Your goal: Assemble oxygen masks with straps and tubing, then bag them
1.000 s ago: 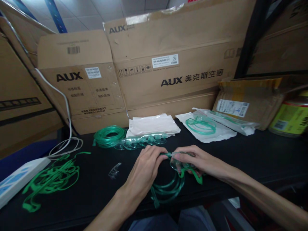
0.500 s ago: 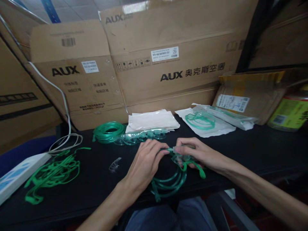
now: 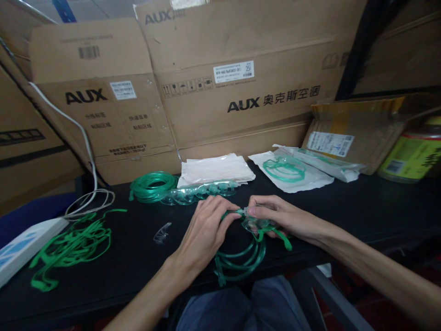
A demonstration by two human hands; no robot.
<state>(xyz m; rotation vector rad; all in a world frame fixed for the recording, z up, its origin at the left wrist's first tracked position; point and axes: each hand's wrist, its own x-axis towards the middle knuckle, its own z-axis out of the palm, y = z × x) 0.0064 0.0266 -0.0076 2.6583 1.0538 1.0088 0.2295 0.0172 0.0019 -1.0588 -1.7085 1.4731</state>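
Observation:
My left hand [image 3: 210, 225] is closed on the end of a green plastic tube [image 3: 246, 264], whose coil hangs below it at the table's front edge. My right hand [image 3: 279, 214] grips a clear oxygen mask [image 3: 255, 224] by its connector [image 3: 245, 211]. Tube end and connector meet between my fingertips; how far one sits in the other I cannot tell. A green elastic strap [image 3: 284, 240] dangles from the mask under my right hand. Beyond my left hand lies a row of clear green masks [image 3: 201, 192]. To its left rests a small clear plastic piece [image 3: 161, 233].
At the back are a coil of green tubing [image 3: 153, 186], white pouches [image 3: 217, 169] and an opened pouch with green tubing [image 3: 292, 172]. Green straps [image 3: 74, 243] lie beside a power strip [image 3: 31, 243] at left. Large cartons [image 3: 241, 87] wall the back; a jar [image 3: 409, 156] stands right.
The view has shifted slightly, moving the whole scene a little left and up. Both hands keep their hold on the tube and the mask, with barely any movement.

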